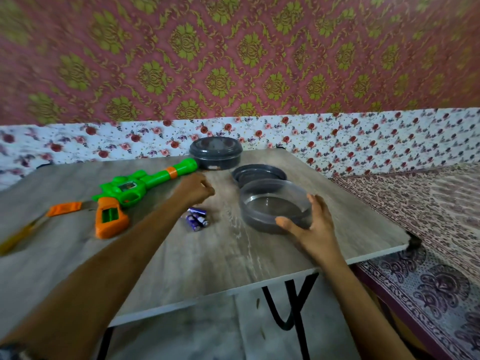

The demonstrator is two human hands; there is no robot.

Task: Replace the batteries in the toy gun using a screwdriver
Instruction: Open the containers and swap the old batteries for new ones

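Observation:
A green and orange toy gun (135,189) lies on the wooden table (207,255), its orange grip showing an open battery bay. The orange bay cover (65,209) lies to its left, beside a blurred yellow-handled screwdriver (19,236). A few purple batteries (197,219) lie at the table's middle. My left hand (194,188) hovers above the batteries with fingers curled; whether it holds anything is hidden. My right hand (309,224) is spread, thumb and fingers against the near wall of an empty grey round container (272,203).
The container's grey lid (259,174) lies just behind it. A closed grey round box (215,153) stands at the table's far edge. Patterned bedding (428,216) lies to the right of the table. The table's near edge sits above black legs (288,307).

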